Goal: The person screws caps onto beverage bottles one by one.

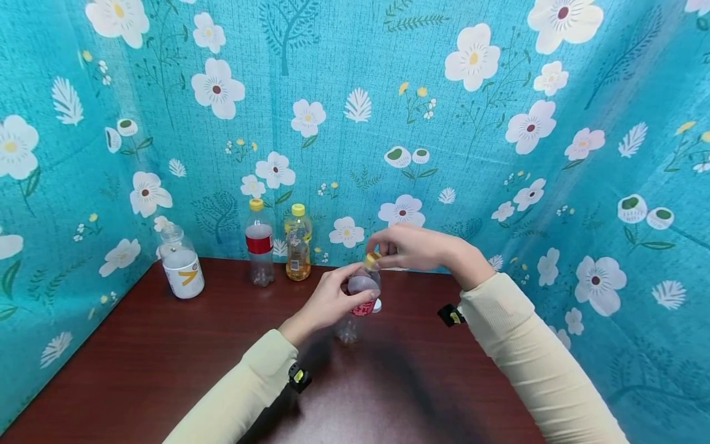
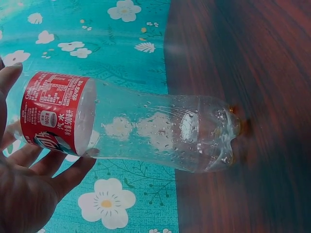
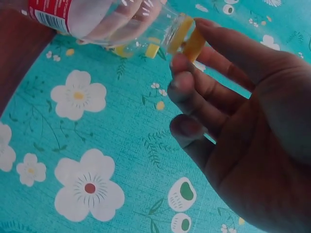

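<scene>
A clear plastic bottle with a red label stands tilted, its base on the dark wooden table. My left hand grips the bottle around the label; the left wrist view shows the bottle nearly empty, with droplets inside. At the bottle's mouth, my right hand pinches the yellow cap between thumb and fingertips. In the right wrist view the cap sits at the neck, slightly askew beside a yellow ring. Whether it is threaded on cannot be told.
At the back of the table stand a white-labelled jar, a red-labelled bottle with a yellow cap and a bottle of amber drink. A small white object lies beside the held bottle. Teal floral cloth walls three sides.
</scene>
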`<state>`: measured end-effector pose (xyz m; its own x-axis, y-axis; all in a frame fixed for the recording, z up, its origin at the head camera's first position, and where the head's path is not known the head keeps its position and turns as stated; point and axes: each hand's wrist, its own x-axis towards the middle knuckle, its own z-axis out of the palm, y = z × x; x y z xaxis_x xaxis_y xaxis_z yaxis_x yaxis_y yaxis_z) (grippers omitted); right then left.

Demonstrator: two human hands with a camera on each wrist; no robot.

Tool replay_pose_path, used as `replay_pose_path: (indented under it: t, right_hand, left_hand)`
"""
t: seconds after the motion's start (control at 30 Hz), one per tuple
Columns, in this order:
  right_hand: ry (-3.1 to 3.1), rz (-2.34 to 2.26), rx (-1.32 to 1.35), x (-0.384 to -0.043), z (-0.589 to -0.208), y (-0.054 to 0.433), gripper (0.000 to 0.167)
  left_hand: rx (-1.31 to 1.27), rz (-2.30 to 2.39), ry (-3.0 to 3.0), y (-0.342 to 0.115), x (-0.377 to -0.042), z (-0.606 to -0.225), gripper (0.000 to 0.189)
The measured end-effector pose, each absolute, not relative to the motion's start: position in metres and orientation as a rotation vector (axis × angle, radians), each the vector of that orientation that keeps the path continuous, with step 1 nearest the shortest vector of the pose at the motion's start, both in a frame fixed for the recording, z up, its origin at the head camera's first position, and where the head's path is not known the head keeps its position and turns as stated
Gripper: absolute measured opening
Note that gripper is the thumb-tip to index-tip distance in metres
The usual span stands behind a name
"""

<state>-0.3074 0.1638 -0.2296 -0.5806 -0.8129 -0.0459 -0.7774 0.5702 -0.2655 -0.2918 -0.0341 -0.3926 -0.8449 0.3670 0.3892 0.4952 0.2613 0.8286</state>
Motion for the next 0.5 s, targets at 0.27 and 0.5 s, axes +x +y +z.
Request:
replay_pose_path:
  t: [0.27,0.5]
  right_hand:
    - [3.003,-0.092,-1.226,-0.304,-0.234,0.154,0.055]
    - [2.932,-0.251,-1.224,-0.306,-0.226,0.168,0.041]
  left_hand:
    - [-0.839,-1.618,-2.391,-0.032,-0.291,-0.391,0.053]
    - [-0.811,-1.614,-2.401,-0.032,-0.292,-0.393,0.058]
